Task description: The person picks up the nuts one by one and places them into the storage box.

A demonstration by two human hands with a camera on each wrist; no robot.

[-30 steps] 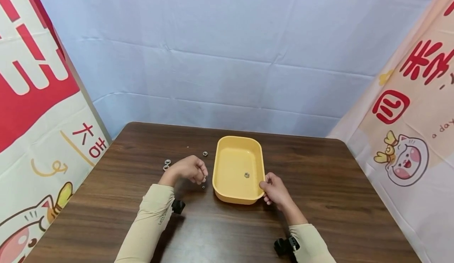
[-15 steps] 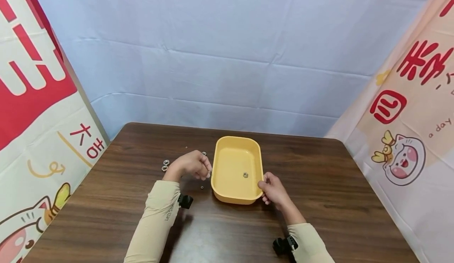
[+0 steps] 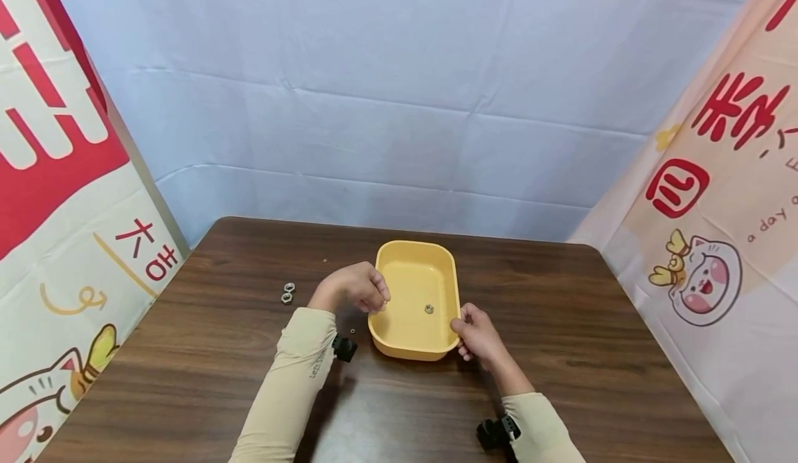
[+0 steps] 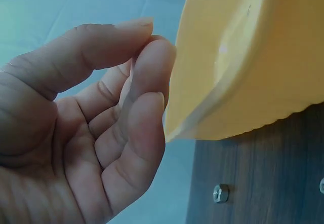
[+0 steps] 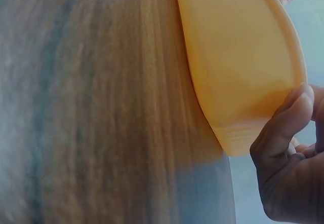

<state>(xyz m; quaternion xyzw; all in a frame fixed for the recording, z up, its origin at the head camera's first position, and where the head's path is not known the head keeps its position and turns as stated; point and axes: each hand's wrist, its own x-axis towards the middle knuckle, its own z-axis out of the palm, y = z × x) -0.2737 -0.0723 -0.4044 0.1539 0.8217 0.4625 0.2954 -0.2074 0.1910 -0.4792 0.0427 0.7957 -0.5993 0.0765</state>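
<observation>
Both hands meet the yellow tray (image 3: 408, 342): right hand (image 3: 476, 335) grips its corner, left hand's (image 3: 355, 290) pinched fingertips hover over its rim.

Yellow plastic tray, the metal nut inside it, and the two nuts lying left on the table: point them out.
Yellow plastic tray (image 3: 450, 290): head view, right wall.
Metal nut inside the tray (image 3: 429, 308): head view, its middle.
Pair of metal nuts on the table (image 3: 287, 292): head view, between the two.
</observation>
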